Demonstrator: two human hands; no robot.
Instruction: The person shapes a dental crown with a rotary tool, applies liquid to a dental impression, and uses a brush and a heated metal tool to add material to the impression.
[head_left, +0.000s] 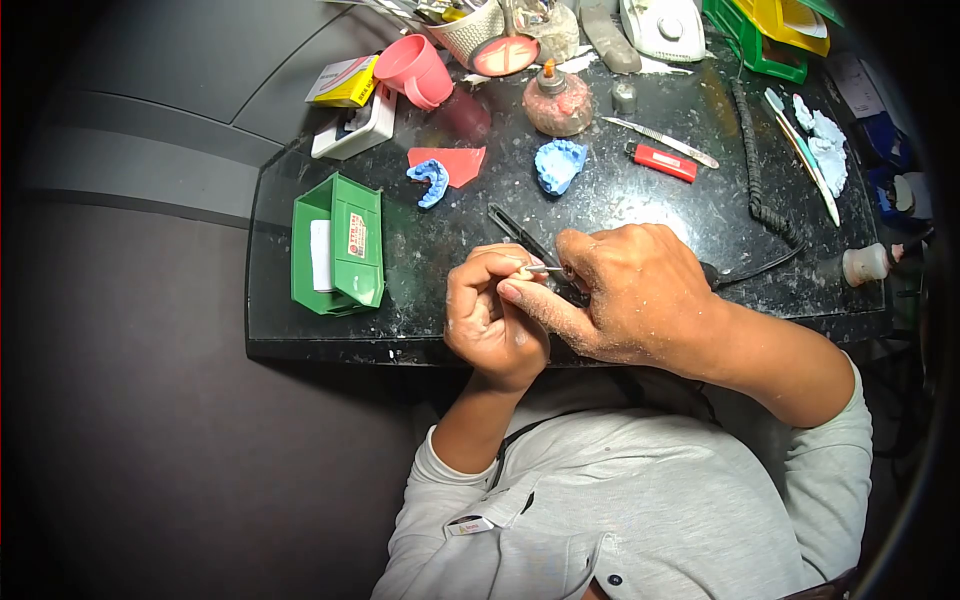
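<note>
My left hand pinches a small pale piece between thumb and fingertips; its exact shape is too small to make out. Against it points the thin metal tip of a rotary handpiece, gripped in my right hand. Most of the handpiece's body is hidden in the palm, and a cord comes out behind it. My right thumb reaches over to the left fingertips. White dust covers the right hand. Just behind the hands lies a long black tool, partly covered by them.
Blue moulded pieces and a red sheet lie behind the hands. A scalpel, a red lighter and a spirit burner stand or lie farther back. A green bin is at left, a pink cup behind it.
</note>
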